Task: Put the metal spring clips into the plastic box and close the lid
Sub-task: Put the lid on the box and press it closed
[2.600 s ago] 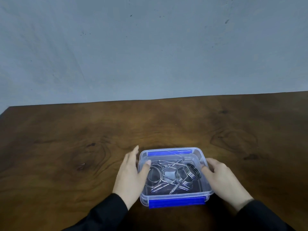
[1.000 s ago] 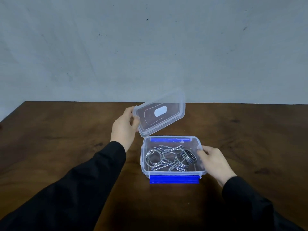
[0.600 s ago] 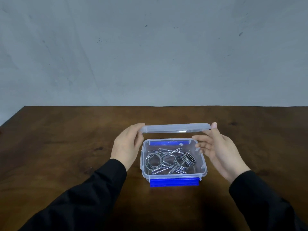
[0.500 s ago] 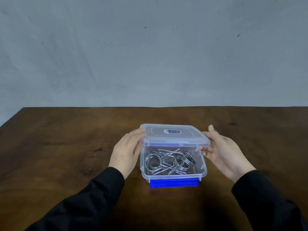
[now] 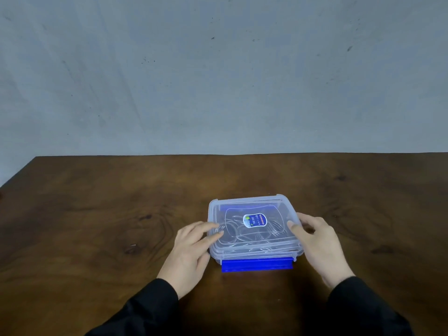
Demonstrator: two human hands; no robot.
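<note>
The clear plastic box (image 5: 257,252) stands on the wooden table with its translucent lid (image 5: 252,214) lying flat on top. Several metal spring clips (image 5: 244,235) show dimly through the lid, inside the box. A blue latch flap (image 5: 257,265) sticks out at the box's near side, folded down onto the table. My left hand (image 5: 191,251) rests on the lid's left edge, fingertips on top. My right hand (image 5: 317,241) presses the lid's right edge, thumb on top. A small blue-and-white sticker (image 5: 254,220) sits in the lid's middle.
The dark wooden table (image 5: 97,226) runs to a grey wall (image 5: 218,81) behind. Its left corner edge (image 5: 18,170) shows at the far left. Black sleeves (image 5: 145,311) cover both forearms.
The lid, held raised over the box half a second ago, now lies flat on the box. Both hands came down with it and rest on its side edges.
</note>
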